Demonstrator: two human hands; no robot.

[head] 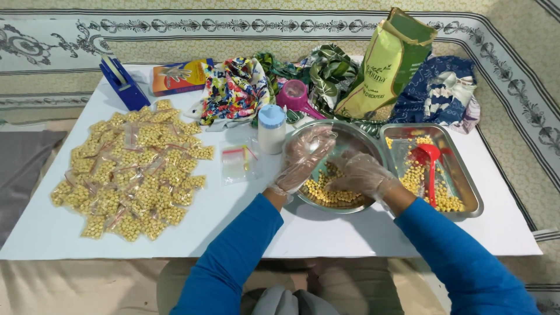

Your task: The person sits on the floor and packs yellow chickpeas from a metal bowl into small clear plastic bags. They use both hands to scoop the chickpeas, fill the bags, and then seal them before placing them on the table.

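Observation:
Both my hands wear clear plastic gloves and reach into a round steel bowl (364, 137) that holds chickpeas (326, 192). My left hand (303, 157) is raised over the bowl's left rim, fingers curled around what looks like a small clear bag. My right hand (361, 174) is lower in the bowl, fingers bent down over the chickpeas. Whether it holds any is hidden by the glove.
A heap of several small filled bags (131, 172) covers the table's left. Empty clear bags (239, 162) and a white bottle (271, 129) lie left of the bowl. A steel tray (464, 175) with chickpeas and a red scoop (430, 160) stands right. Cloths, a green sack (391, 64), a tape dispenser (122, 81) line the back.

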